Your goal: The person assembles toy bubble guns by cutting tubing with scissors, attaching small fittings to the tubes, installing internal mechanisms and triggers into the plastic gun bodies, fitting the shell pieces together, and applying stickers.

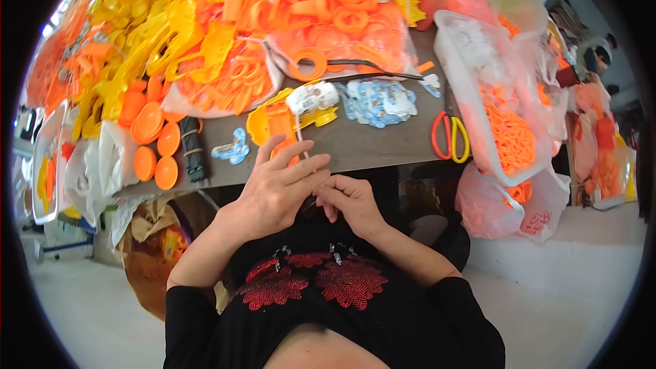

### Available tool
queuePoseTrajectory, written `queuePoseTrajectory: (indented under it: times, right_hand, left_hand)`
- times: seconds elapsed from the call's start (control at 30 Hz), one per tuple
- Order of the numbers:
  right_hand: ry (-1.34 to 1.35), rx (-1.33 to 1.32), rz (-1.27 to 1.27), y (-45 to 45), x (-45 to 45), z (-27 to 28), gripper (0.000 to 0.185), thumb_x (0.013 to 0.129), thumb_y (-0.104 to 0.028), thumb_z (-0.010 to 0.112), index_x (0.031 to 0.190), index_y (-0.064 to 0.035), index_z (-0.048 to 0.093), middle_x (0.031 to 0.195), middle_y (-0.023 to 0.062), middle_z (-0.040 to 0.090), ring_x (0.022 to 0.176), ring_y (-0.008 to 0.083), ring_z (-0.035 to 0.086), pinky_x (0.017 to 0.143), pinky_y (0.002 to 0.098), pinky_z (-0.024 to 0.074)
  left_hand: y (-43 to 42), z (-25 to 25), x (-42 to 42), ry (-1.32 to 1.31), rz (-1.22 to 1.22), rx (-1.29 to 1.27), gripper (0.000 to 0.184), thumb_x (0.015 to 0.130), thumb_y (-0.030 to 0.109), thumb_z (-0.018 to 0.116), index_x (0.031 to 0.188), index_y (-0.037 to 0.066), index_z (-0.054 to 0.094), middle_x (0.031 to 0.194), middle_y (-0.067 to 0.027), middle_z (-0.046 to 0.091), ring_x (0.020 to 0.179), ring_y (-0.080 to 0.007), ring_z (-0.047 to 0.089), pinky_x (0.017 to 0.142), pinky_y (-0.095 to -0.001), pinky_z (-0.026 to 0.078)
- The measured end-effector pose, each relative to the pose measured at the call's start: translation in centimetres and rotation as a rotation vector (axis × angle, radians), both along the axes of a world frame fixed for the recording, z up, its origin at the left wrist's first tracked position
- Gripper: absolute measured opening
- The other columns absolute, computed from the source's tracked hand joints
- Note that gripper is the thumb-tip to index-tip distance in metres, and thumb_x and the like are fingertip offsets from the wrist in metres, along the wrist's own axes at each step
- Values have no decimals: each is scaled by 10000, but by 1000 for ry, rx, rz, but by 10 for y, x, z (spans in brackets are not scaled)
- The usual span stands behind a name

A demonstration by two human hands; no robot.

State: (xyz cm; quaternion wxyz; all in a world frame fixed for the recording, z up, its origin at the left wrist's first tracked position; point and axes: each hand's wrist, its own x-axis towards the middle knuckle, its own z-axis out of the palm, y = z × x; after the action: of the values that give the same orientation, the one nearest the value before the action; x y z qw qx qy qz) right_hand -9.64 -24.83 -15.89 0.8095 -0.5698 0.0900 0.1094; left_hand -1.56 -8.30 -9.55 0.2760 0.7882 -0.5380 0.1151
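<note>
My left hand [277,184] is in front of the table edge, its outer fingers spread and its index finger bent in against my right hand. Its thumb is hidden. My right hand [350,203] is closed in a pinch at the same spot; whatever lies between the fingertips is too small to make out. Just beyond my left fingers are an orange plastic piece [281,123] and a yellow plastic toy part [257,126]. A white printed toy piece [313,98] rests on the yellow plastic, with a thin pale strip running down from it towards my fingers.
Blue-and-white stickers [379,102] lie on the table [403,140], near red-and-yellow scissors [449,138]. Orange cups [156,133] and a black bundle [193,150] sit left. Yellow and orange parts [321,10] pile up behind. A white bin [471,106] holds orange chain [509,140].
</note>
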Motion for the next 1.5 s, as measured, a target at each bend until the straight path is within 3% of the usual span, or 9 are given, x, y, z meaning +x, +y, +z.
queuePoseTrajectory:
  times: [0.17,0.33,0.4,0.47,0.6,0.8,1.0,1.4,1.5]
  right_hand:
    - [-472,-601,-17,-18,12,38,90,864,-86,599,873,2,613,690,50,573,563,101,535,516,251,435]
    - [-727,-998,1,-55,29,72,119,826,-122,637,826,-15,585,745,107,541,668,291,548,588,344,442]
    - [-858,-1103,-140,-105,47,91,121,845,-125,589,912,-26,611,778,77,588,653,193,568,588,298,451]
    - [-302,-702,-390,-155,68,135,134,835,-88,551,935,-31,620,722,24,595,547,59,523,499,203,421]
    - [-287,-1555,-395,-302,125,132,175,793,-167,585,879,-27,646,639,58,588,524,128,559,481,261,449]
    - [-268,-1784,-509,-348,155,74,276,734,-158,641,1000,-86,637,897,174,621,823,328,616,735,406,492]
    - [-240,-2033,-340,-324,165,64,382,743,-98,639,1116,-92,556,1029,157,504,902,343,592,743,432,491]
    - [-719,-1978,-719,-346,167,79,136,860,-124,522,862,4,568,812,172,623,753,311,616,662,380,491]
    - [-599,-1168,-697,-253,137,143,154,884,-116,520,903,21,587,749,101,623,652,167,616,595,274,508]
  left_hand:
    - [-22,-6,20,-53,-97,-49,289,644,28,651,933,52,648,973,-55,633,995,-251,576,954,-524,352]
    - [-37,-5,34,117,-105,-211,222,686,24,686,897,34,619,800,-62,633,795,-233,615,911,-464,413]
    - [-42,-4,36,199,-90,-300,151,737,5,679,845,13,573,718,-78,606,642,-236,605,876,-427,448]
    - [-47,-2,39,182,-104,-297,146,731,4,680,822,16,567,699,-75,599,631,-233,600,867,-424,455]
    - [-59,2,42,116,-89,-346,126,712,-3,687,780,20,583,665,-72,590,631,-232,595,847,-415,467]
    - [-68,-4,34,124,-9,-428,136,677,22,717,786,17,637,686,-73,591,678,-223,592,784,-372,457]
    - [-67,-6,34,198,14,-378,134,678,40,719,786,12,645,719,-67,591,703,-217,567,721,-346,423]
    - [-56,-8,30,713,157,-581,64,796,14,648,849,-2,616,765,-36,590,707,-113,533,638,-247,428]
    - [-52,-6,28,788,142,-611,72,830,18,622,890,-8,591,797,-31,590,740,-94,539,667,-234,446]
